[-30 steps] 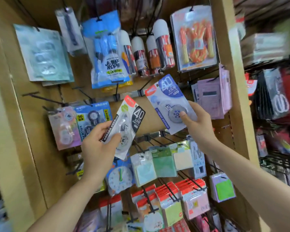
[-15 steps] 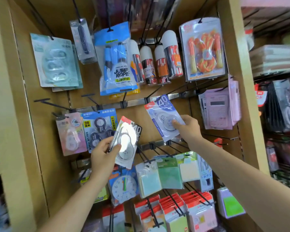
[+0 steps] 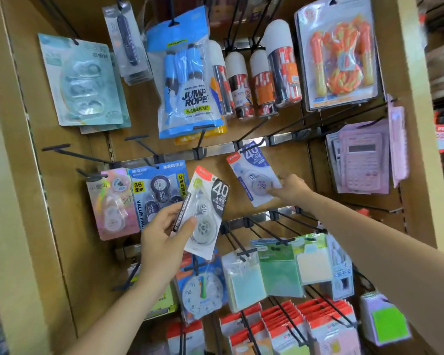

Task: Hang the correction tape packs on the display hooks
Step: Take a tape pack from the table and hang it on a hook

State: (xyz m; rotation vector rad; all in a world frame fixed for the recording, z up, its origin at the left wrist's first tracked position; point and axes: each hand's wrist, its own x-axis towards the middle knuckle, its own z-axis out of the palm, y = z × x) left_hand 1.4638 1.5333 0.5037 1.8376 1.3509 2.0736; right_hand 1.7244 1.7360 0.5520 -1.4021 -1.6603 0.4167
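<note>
My left hand [image 3: 164,242] grips a white and black correction tape pack [image 3: 205,213] marked 40, tilted, in front of the middle of the board. My right hand [image 3: 291,189] pinches the lower right of a blue and white correction tape pack [image 3: 253,172], also marked 40. That pack's top edge sits right at the base of a black display hook [image 3: 260,143] on the metal rail [image 3: 215,149]; whether the hook passes through its hole is unclear. A blue value pack of correction tapes [image 3: 157,190] and a pink pack [image 3: 110,203] hang to the left.
Bare black hooks [image 3: 144,147] stick out at the left of the rail. Jump rope bags [image 3: 187,80], canisters [image 3: 280,65] and an orange rope pack [image 3: 338,55] hang above. Pink calculators [image 3: 362,162] hang right; a toy clock [image 3: 203,288], sticky notes [image 3: 280,272] and red packs [image 3: 287,329] below.
My right hand has carried the blue and white pack up and back toward the board, to the rail hook. My left hand stays about where it was, holding the white and black pack.
</note>
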